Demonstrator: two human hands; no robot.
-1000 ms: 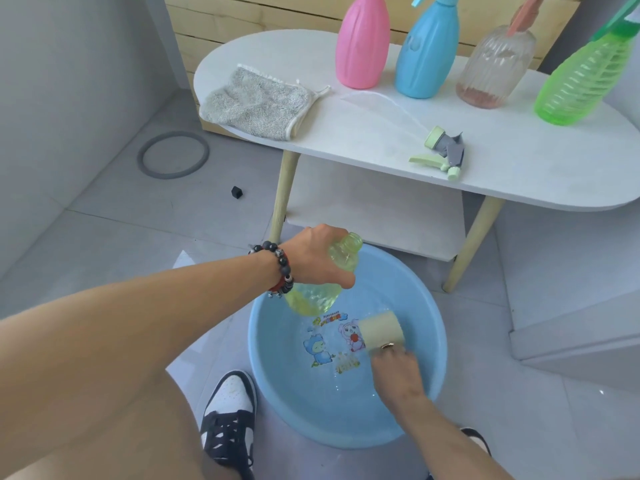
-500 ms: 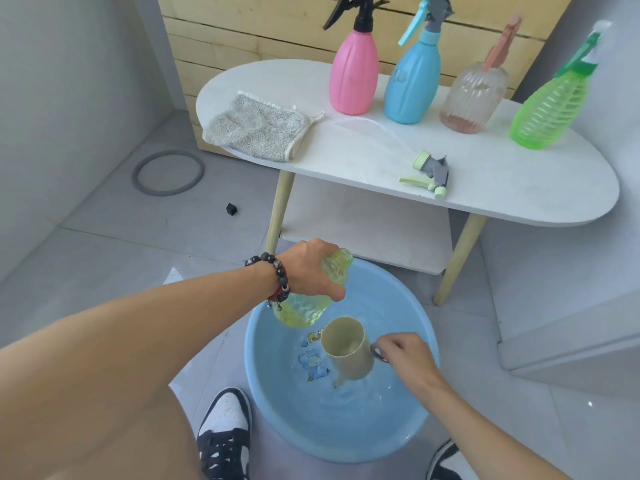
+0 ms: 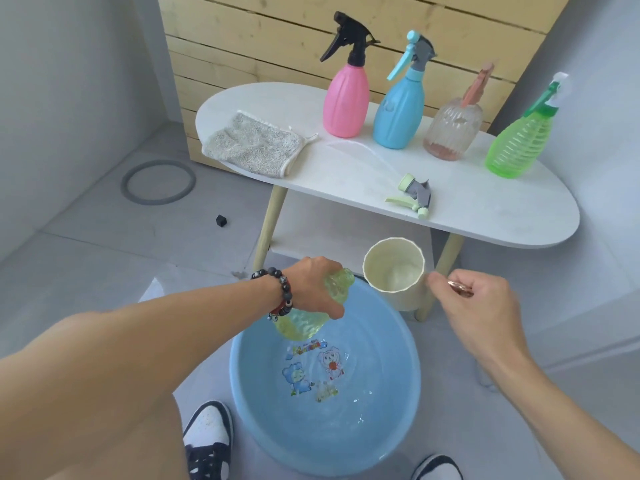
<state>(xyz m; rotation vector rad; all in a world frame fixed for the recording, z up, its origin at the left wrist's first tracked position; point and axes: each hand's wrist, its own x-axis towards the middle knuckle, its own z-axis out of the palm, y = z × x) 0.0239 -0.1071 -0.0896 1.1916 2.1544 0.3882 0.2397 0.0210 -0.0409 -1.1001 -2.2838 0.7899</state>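
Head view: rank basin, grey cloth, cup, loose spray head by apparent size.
1. blue basin
2. grey cloth
3. cream cup, held nearer the camera, so its true size against the cloth is unsure
4. loose spray head

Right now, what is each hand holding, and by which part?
Left hand grips the yellow-green bottle round its shoulder; right hand holds the cream cup by its handle.

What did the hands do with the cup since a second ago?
The right hand lifted the cream cup up out of the blue basin, where it had been dipped in the water, to beside the neck of the yellow-green bottle. The left hand still holds that bottle tilted over the basin; nothing was let go.
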